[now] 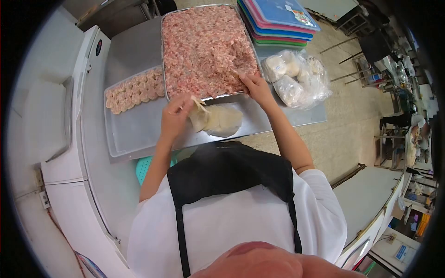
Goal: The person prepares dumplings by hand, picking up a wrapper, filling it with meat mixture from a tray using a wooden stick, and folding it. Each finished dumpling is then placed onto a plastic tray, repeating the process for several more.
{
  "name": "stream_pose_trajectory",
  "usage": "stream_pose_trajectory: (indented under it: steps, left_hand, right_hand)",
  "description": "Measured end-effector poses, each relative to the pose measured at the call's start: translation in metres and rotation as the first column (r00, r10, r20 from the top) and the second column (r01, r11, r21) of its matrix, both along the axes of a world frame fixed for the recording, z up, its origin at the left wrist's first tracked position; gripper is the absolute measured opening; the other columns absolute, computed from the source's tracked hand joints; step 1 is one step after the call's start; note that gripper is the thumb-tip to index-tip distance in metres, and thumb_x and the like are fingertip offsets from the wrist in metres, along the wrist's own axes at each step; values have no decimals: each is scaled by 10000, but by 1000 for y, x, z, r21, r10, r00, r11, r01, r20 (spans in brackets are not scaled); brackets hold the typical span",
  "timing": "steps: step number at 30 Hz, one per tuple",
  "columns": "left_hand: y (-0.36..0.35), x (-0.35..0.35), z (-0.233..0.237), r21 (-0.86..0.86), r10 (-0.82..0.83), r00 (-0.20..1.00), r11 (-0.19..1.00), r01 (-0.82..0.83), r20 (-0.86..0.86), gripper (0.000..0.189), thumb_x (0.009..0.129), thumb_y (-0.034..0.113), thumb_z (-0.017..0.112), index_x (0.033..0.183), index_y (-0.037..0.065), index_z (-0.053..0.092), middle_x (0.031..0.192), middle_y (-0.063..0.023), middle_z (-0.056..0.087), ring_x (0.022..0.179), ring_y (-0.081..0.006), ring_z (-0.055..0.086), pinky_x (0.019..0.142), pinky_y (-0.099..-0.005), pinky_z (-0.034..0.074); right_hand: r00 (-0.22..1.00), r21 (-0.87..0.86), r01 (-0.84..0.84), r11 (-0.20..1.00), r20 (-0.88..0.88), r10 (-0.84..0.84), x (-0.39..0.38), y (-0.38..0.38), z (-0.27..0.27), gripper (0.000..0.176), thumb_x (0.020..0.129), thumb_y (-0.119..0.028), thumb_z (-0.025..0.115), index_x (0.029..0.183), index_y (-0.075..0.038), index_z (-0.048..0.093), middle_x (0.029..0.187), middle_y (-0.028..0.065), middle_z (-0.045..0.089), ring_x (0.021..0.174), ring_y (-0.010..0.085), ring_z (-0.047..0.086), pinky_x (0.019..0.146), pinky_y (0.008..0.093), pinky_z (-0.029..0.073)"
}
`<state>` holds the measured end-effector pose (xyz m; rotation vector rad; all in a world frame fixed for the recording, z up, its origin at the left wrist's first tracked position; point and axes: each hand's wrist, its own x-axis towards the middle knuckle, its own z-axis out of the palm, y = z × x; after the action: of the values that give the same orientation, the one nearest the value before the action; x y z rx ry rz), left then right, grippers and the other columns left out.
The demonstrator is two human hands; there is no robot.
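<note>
My left hand (177, 116) pinches the edge of a thin pale wrapper (199, 116), lifted off a stack of wrappers (223, 120) on the metal table. At the near right edge of a big metal tray of minced meat (204, 46), my right hand (255, 88) touches the meat with its fingertips, around something thin like a small stick or spatula that is hard to make out. Left of the meat, rows of filled dumplings (134, 91) lie in a translucent plastic tray (132, 138).
Stacked coloured trays (280, 23) stand at the back right. Plastic bags of round white pieces (296, 76) lie right of the meat tray. A turquoise perforated basket (144, 169) is below the table's near edge. A white refrigerator (69, 153) stands at left. Far right, a person (403, 121) is visible.
</note>
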<state>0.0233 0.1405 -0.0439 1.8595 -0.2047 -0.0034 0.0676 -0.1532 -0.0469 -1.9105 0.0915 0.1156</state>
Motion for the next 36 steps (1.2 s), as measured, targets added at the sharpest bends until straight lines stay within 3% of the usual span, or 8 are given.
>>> stream_pose_trajectory:
  steps: [7,10,19,22,25,28,30,36]
  left_hand:
    - [-23,57,34,-983,-469,873,178,-51,-131,361,971,259,523,1239,18,496,1215,-143,584,1090,-238,592,962,-407,483]
    - [-43,68,43,-780,-206,910,602,-171,-359,428,962,306,535,1240,-18,499,1218,-156,586,1121,-268,586,975,-417,479]
    - [-58,85,16,-741,-187,875,625,-245,-447,377,965,240,542,1238,-19,509,1192,-146,603,1110,-250,591,975,-395,477]
    - [-72,90,8,-835,-177,866,412,-366,-467,388,986,278,489,1228,-24,511,1189,-137,597,1106,-265,578,972,-438,463]
    - [-71,104,-3,-951,-483,853,-306,45,196,447,976,374,471,1242,17,505,1195,-109,590,1096,-283,564,988,-480,428]
    - [-76,101,41,-884,-189,865,44,-465,-465,556,959,499,411,1303,66,469,1235,-103,559,1114,-306,533,1017,-512,384]
    - [-68,116,4,-944,-111,939,98,-317,-326,701,928,585,381,1388,57,360,1405,-131,397,1270,-350,383,1082,-557,261]
    - [-76,88,69,-875,-12,885,158,-458,-466,855,876,684,382,1458,67,271,1500,-171,293,1394,-365,238,1099,-647,119]
  right_hand:
    - [996,273,93,958,-26,-89,7,11,33,365,936,-412,568,811,-89,685,576,-66,454,494,35,370,455,211,273]
    - [997,302,76,950,-37,-68,9,8,43,373,920,-416,594,812,-71,687,594,-63,469,526,40,404,481,213,315]
    - [997,272,-72,959,34,65,7,8,48,350,952,-371,556,980,-64,719,594,-72,436,537,26,382,496,196,283]
    - [986,176,-116,978,138,92,10,12,42,355,957,-356,543,1030,-47,701,632,-40,479,577,71,425,530,234,331]
    - [908,-96,-121,988,392,149,16,20,14,308,928,-310,577,1028,-41,690,713,46,605,673,184,577,626,325,450]
    - [807,-535,-130,834,432,403,18,18,17,270,914,-268,579,1064,-60,663,845,125,656,767,305,633,681,400,495]
    - [823,-819,-166,550,193,535,19,7,60,272,902,-240,593,1118,-87,655,904,155,659,806,351,643,670,424,508]
    - [720,-757,-104,645,390,574,14,18,63,214,896,-228,574,1064,-102,618,859,140,630,794,337,632,642,443,502]
